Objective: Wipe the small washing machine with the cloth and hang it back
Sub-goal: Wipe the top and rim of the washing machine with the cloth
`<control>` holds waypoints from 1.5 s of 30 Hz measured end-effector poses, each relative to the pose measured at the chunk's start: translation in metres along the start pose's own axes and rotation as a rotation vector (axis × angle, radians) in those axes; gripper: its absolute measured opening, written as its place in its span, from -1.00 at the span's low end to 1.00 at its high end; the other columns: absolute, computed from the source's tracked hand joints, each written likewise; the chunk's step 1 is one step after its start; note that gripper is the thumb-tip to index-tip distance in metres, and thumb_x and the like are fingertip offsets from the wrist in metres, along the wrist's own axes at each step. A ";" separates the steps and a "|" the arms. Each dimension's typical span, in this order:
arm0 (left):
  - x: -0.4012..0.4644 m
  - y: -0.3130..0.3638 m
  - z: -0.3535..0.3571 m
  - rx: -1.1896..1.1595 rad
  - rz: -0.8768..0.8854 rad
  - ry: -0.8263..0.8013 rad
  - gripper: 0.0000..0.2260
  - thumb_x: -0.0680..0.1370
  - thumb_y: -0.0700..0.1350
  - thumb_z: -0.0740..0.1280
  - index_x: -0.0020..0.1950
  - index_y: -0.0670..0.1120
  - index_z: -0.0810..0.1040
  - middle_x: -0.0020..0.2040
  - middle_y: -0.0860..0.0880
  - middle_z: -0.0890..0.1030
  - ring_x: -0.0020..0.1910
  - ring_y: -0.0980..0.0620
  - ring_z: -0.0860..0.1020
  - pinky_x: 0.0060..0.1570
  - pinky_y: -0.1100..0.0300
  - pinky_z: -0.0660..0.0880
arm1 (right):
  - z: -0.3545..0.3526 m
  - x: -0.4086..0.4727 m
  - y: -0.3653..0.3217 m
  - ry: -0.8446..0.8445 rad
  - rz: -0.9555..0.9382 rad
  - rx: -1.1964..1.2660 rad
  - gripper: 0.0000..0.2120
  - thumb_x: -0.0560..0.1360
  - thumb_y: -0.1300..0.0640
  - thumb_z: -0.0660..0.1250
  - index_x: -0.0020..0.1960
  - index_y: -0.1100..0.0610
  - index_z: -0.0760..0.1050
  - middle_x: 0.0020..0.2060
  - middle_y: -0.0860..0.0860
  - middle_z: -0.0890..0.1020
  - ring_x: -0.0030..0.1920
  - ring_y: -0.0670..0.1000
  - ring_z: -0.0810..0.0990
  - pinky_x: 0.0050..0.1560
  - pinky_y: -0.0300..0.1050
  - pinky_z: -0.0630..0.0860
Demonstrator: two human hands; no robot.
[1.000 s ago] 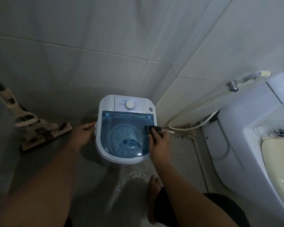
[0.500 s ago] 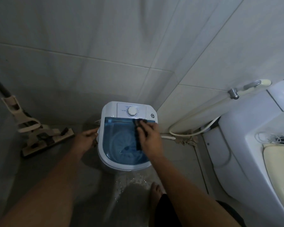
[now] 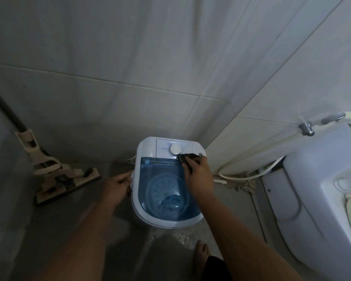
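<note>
From the head view, the washer (image 3: 166, 185) is standing on the floor in the far corner. The right hand (image 3: 199, 175) is clenching the dark cloth (image 3: 187, 159) against its far panel, just beside the dial (image 3: 175, 149). The left hand (image 3: 118, 183) is gripping the washer's left side.

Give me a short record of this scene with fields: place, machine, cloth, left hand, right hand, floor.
place: tiled corner
machine: small washing machine, blue lid closed
cloth: dark cloth, on control panel beside white dial
left hand: left hand grips machine's left side
right hand: right hand presses the cloth
floor: mop at left; hose at right
</note>
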State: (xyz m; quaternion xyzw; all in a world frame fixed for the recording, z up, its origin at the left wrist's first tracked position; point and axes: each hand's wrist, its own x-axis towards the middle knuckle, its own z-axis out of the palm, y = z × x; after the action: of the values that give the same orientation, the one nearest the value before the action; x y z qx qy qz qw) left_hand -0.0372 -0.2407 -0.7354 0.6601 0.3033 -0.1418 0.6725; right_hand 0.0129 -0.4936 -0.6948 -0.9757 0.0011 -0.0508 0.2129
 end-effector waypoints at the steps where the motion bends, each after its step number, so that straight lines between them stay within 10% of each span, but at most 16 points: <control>1: 0.000 0.000 -0.001 -0.014 -0.003 -0.004 -0.73 0.61 -0.15 0.31 0.29 0.05 0.61 0.08 -0.12 0.70 0.03 -0.15 0.67 0.08 -0.10 0.61 | 0.000 -0.009 -0.004 -0.013 -0.029 0.009 -0.66 0.63 -0.07 0.28 0.38 -0.04 0.54 0.25 0.01 0.48 0.16 0.06 0.57 0.08 -0.01 0.59; 8: -0.001 0.000 -0.002 -0.088 -0.015 -0.008 -0.76 0.59 -0.23 0.34 0.24 -0.10 0.64 -0.09 -0.19 0.69 -0.13 -0.13 0.62 -0.06 -0.06 0.59 | 0.007 -0.025 -0.079 -0.391 -0.481 0.200 -0.65 0.63 -0.02 0.30 0.39 -0.01 0.53 0.23 0.01 0.49 0.18 -0.03 0.50 0.23 -0.17 0.50; 18: 0.006 -0.004 -0.006 -0.044 -0.013 -0.014 -0.71 0.60 -0.22 0.30 0.29 -0.02 0.62 -0.15 -0.11 0.69 -0.19 -0.04 0.59 0.06 -0.08 0.60 | 0.038 0.098 -0.089 -0.222 -0.279 -0.053 -0.63 0.64 -0.06 0.25 0.40 0.01 0.52 0.20 0.17 0.46 0.02 0.21 0.60 0.06 0.13 0.63; 33: -0.004 0.008 -0.010 -0.102 -0.060 -0.098 -0.70 0.60 -0.26 0.31 0.32 -0.06 0.57 -0.25 -0.03 0.69 -0.36 0.07 0.59 -0.36 0.30 0.55 | 0.030 -0.066 -0.070 -0.297 -0.713 -0.121 -0.61 0.61 -0.12 0.20 0.39 -0.04 0.49 0.26 0.13 0.50 0.09 0.19 0.60 -0.12 0.12 0.65; 36: -0.003 0.009 -0.009 -0.081 -0.061 -0.102 -0.71 0.61 -0.20 0.32 0.33 -0.09 0.57 -0.16 -0.09 0.69 -0.31 0.07 0.60 -0.13 0.21 0.57 | 0.015 -0.105 -0.055 -0.379 -0.784 -0.102 -0.63 0.63 -0.11 0.20 0.39 -0.07 0.48 0.26 0.10 0.49 0.08 0.16 0.58 -0.12 0.07 0.63; 41: -0.008 0.013 -0.007 -0.010 -0.052 -0.083 -0.72 0.61 -0.14 0.31 0.33 -0.05 0.59 0.01 -0.14 0.65 -0.21 0.02 0.58 0.25 -0.05 0.47 | -0.024 -0.137 -0.015 -0.348 -0.492 0.279 -0.65 0.63 -0.04 0.30 0.38 -0.01 0.55 0.23 -0.01 0.52 0.18 -0.06 0.57 0.15 -0.11 0.57; 45: -0.008 0.012 -0.005 0.000 -0.020 -0.045 -0.71 0.61 -0.20 0.31 0.33 -0.12 0.59 0.01 -0.19 0.66 -0.34 0.09 0.63 -0.03 0.10 0.58 | -0.046 -0.120 0.040 -0.009 -0.026 0.371 -0.68 0.61 0.06 0.34 0.36 0.02 0.57 0.19 0.03 0.49 0.08 -0.21 0.50 0.23 -0.05 0.55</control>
State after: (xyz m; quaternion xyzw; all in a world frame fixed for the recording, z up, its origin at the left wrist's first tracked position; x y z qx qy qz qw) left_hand -0.0375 -0.2365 -0.7211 0.6537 0.2947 -0.1631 0.6777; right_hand -0.1104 -0.5464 -0.6814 -0.9199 -0.0216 -0.0487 0.3885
